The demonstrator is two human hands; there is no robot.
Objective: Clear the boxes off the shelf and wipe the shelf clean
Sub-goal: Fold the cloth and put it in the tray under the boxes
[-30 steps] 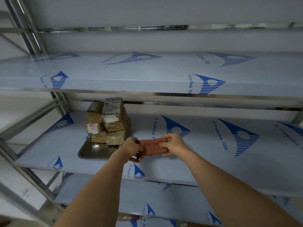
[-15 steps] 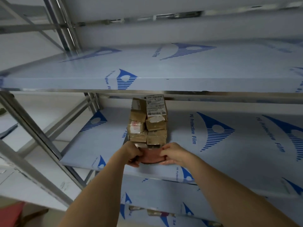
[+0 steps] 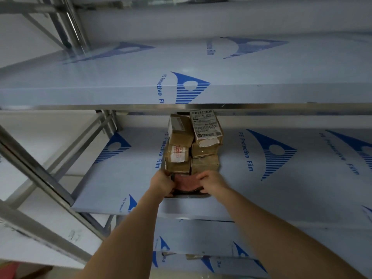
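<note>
Steel shelving wrapped in blue-printed protective film; boxes remain on the middle shelf at frame centre.

Stacked cardboard boxes sit on a metal tray near the shelf's front edge. Both hands meet just below the stack: left hand curled closed on the left end of a reddish cloth, right hand with fingers bent narrow over its right end. Recommendation: set the cloth down clear of the tray, then lift the tray level by its two sides, since the tall stack looks liable to topple if tilted.
</note>
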